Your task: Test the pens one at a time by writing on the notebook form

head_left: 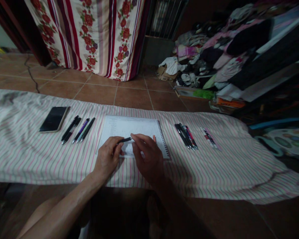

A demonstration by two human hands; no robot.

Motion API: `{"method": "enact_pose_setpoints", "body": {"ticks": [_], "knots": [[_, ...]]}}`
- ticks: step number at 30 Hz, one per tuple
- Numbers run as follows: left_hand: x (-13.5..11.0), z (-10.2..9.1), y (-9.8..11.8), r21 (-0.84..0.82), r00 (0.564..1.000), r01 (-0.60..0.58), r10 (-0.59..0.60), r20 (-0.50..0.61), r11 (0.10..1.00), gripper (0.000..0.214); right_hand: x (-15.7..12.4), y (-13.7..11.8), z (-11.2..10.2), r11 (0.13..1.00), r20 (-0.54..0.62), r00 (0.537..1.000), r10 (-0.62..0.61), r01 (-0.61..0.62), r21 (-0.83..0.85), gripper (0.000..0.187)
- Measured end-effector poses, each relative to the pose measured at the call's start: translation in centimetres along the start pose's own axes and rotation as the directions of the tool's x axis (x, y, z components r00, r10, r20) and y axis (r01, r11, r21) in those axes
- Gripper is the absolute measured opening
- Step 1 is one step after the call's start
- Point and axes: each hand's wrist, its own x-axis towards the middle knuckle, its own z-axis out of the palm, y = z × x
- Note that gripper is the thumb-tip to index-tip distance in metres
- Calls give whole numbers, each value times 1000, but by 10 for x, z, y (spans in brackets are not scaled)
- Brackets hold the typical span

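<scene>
A short black pen (125, 140) is held level between my two hands, above a spiral notebook (137, 123) with faint writing on its page. My left hand (107, 156) grips the pen's left end between thumb and fingers. At the other end, the fingertips of my right hand (149, 157) pinch its pale tip. Part of the pen is hidden by the fingers. To the left of the notebook lie black pens (71, 129) and a group with a purple pen (82, 129). Right of it rest several dark pens (185, 136) and some slim pink and white pens (209, 137).
A striped cloth (139, 172) covers the low table. A smartphone (54, 119) lies at its left. Beyond, a floral curtain (97, 36) hangs over the tiled floor (132, 94). Heaped clothes (201, 56) fill the back right, and a paint palette (291, 141) sits at the right edge.
</scene>
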Motion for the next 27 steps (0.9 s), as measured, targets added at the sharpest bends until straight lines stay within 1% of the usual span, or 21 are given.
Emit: {"method": "enact_pose_setpoints", "body": {"ticks": [4,7,10,13,17,20,23,27], "knots": [[1,-1,-3,45,1000,-17,18,-13,999,17,-1,1,2,997,60,998,-2,7,-72,27],[1,-1,-4,76,999,-44,46,-24,996,16,-1,2,3,996,88,996,-6,13,-84,28],[1,-1,-4,99,995,-87,91,-36,991,18,0,1,3,1000,44,999,9,-8,-18,27],[0,-1,-5,145,991,-123,128,-23,982,21,1,0,3,996,-1,999,49,-49,69,24],[-1,0,-6,199,989,-141,148,-20,970,26,1,3,4,993,12,997,71,-71,98,23],[0,2,-3,233,989,-144,148,4,962,30,-1,8,5,969,36,983,183,-186,165,24],[1,6,-1,268,994,-112,103,48,957,35,-4,13,8,928,84,948,306,-317,195,25],[3,14,-1,260,997,-76,66,46,963,45,-8,16,13,885,163,904,396,-423,195,30]]}}
